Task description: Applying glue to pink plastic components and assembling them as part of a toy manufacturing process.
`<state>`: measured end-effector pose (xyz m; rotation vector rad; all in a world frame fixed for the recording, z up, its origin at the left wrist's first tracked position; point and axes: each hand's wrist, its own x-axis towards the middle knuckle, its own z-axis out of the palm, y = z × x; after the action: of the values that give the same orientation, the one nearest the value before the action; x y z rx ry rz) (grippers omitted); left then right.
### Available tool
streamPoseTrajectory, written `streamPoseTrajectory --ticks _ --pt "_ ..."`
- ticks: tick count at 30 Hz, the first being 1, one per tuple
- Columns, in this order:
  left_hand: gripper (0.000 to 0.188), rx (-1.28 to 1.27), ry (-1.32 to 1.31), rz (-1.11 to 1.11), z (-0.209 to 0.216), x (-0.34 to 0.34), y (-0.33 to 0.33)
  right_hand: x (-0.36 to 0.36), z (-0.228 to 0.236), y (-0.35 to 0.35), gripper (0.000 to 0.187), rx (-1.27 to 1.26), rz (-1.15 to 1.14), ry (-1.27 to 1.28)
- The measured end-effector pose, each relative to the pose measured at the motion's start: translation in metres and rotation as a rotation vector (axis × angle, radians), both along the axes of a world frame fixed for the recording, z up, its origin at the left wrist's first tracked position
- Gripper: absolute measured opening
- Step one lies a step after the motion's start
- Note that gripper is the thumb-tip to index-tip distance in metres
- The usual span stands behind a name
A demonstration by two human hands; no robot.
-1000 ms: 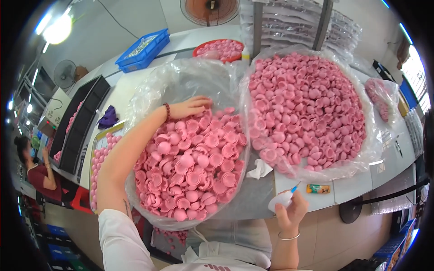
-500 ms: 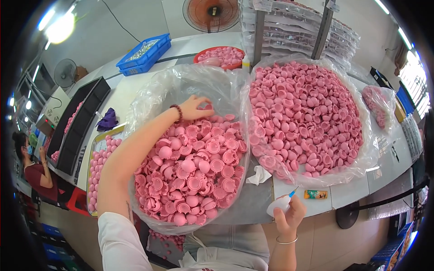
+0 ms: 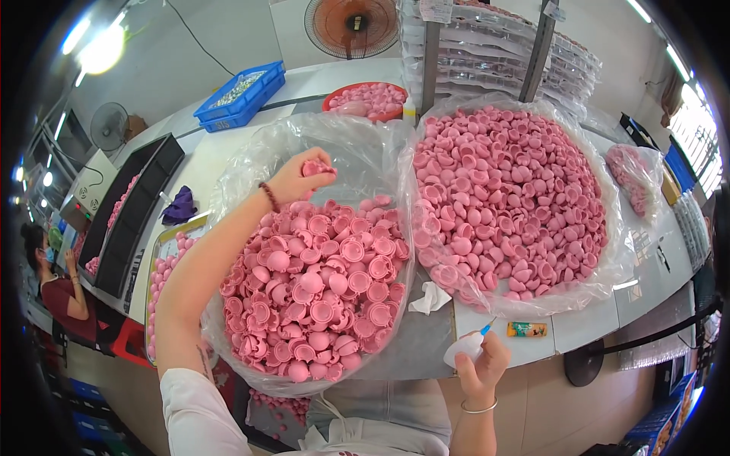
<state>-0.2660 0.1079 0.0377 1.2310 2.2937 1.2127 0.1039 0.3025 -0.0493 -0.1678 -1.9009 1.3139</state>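
Note:
My left hand (image 3: pixel 292 179) is closed on a few pink half-shells (image 3: pixel 316 169), above the far part of a clear plastic bag (image 3: pixel 262 140). Pink half-shells (image 3: pixel 315 292) fill the near part of that bag, some domed side up, others showing their hollows. Over the table's front edge, my right hand (image 3: pixel 485 368) grips a white squeeze bottle (image 3: pixel 459 351) with a thin blue needle tip pointing up and away. To the right, a second clear bag (image 3: pixel 525 305) is heaped with more pink half-shells (image 3: pixel 517 197).
A crumpled white tissue (image 3: pixel 430 299) and a small orange-green tube (image 3: pixel 526 329) lie between bag and table edge. Pink balls (image 3: pixel 161 281) fill a tray at left, beside a black crate (image 3: pixel 133 220). Behind stand a red basin (image 3: pixel 367 102) and blue bins (image 3: pixel 239 99). Another person (image 3: pixel 65 292) sits far left.
My left hand has risen off the pile and moved slightly left, now with pink half-shells showing in its grasp. My right hand still holds the squeeze bottle in about the same place.

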Motion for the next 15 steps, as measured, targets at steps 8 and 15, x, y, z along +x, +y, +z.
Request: streamPoseTrajectory --ticks 8,15 --pt "0.017 -0.098 0.464 -0.128 0.035 0.093 -0.042 0.006 0.0 0.003 0.033 0.042 0.022 -0.054" --pt "0.029 -0.192 0.819 -0.185 0.044 0.122 -0.055 0.0 -0.001 0.0 0.031 0.029 0.026 -0.005"
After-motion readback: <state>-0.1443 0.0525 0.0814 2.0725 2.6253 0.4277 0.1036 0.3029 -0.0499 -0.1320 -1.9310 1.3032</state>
